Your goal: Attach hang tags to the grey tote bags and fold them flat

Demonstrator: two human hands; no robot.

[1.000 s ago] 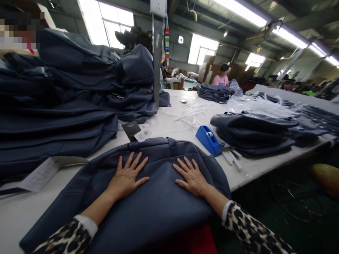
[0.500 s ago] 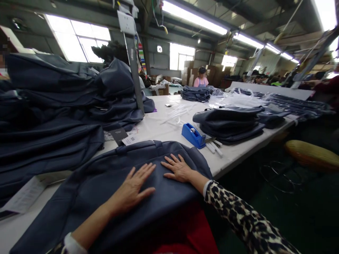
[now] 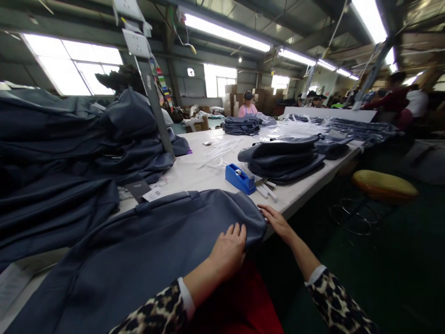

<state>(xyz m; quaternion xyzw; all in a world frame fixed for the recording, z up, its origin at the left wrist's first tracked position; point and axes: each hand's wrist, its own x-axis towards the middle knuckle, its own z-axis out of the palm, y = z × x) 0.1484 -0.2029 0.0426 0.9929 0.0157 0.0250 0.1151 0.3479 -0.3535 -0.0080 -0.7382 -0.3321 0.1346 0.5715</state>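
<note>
A dark blue bag [image 3: 146, 246] lies flat across the near edge of the table, its handle strap along the far side. My left hand [image 3: 227, 248] is closed at the bag's near right edge, fingers bent over the top and thumb mostly hidden. At the bag's right end, my right hand [image 3: 276, 222] has its fingertips closed on the corner; part of that grip is hidden behind the bag. Just beyond the bag sits a blue tape dispenser [image 3: 239, 178]. A black tag [image 3: 138, 190] and a white label [image 3: 152, 194] lie by the bag's far edge.
Large dark blue bags [image 3: 69, 139] are heaped at left beside a metal post [image 3: 156, 106]. Folded bags [image 3: 281, 157] are stacked beyond the dispenser, near white strips [image 3: 219, 153]. A yellow-topped stool [image 3: 384, 185] stands at right. A person [image 3: 247, 105] is across the table.
Both hands have left the flat, spread pose on the bag's top. The left slid right to the near edge; the right moved to the bag's right end. The view has turned right.
</note>
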